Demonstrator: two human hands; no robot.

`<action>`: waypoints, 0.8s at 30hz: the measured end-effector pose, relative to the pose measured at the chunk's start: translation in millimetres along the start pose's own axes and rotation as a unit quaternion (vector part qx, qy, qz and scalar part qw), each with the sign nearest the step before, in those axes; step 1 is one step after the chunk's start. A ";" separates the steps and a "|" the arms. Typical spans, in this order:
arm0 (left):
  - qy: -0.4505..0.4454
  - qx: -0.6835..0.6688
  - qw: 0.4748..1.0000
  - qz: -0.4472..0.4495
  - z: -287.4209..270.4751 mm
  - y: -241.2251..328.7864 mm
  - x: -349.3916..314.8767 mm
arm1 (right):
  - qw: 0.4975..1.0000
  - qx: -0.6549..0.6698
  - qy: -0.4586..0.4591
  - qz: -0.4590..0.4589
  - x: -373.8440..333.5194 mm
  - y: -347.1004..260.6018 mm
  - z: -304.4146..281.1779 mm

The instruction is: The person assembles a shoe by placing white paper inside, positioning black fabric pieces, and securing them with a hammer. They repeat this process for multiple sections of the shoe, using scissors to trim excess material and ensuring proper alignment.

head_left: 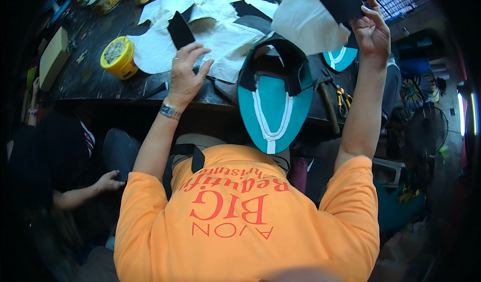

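Up at the right, my right hand [372, 30] pinches the edge of a black fabric piece [338, 0]. A white cloth [305, 19] hangs with that piece; whether the two are joined I cannot tell. Over the bench's near edge, my left hand [188, 74] has its fingers apart and nothing in its grasp. Just beyond its fingertips a black strip [180, 30] lies on a heap of white cloth pieces [220, 44]. Between my arms sits a teal shoe upper [273, 101] with a black lining and white trim, overhanging the bench edge. Neither hand touches it.
A hammer [328, 104] and yellow-handled pliers [343, 100] lie right of the upper. Another teal piece [340, 57] rests behind them. A yellow tub [119, 57] stands at left on the dark bench [90, 74]. A co-worker's hand [109, 181] holds a grey piece [120, 151] lower left.
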State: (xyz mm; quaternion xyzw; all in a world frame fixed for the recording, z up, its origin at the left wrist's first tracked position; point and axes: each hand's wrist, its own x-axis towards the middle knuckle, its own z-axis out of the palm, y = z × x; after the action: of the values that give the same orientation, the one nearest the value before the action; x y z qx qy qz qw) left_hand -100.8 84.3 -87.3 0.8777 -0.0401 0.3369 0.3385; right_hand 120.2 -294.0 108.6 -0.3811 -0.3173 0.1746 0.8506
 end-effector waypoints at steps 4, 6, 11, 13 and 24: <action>0.025 -0.287 0.958 -0.003 -25.1 42.7 30.4 | 0.997 -0.041 0.000 0.058 -48.1 -7.3 53.5; -0.012 -0.415 0.909 0.035 -32.4 66.6 47.7 | 0.991 -0.118 0.001 0.065 -60.2 -8.7 71.3; -0.223 -0.508 0.828 -0.078 -28.9 99.8 47.4 | 0.976 -0.193 0.006 0.100 -72.2 25.3 89.2; -0.234 -0.582 0.763 -0.155 -18.5 96.7 36.8 | 0.970 -0.209 0.083 0.086 -87.2 59.6 90.8; -0.136 -0.561 0.757 -0.304 11.2 59.4 -16.4 | 0.934 -0.187 0.148 0.267 -153.3 119.6 100.5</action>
State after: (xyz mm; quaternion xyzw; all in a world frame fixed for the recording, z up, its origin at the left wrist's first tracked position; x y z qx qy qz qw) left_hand -124.9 29.2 -69.8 0.5328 0.0014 0.0100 0.8462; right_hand -67.1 -245.0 6.5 -0.6255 -0.1009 0.2744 0.7233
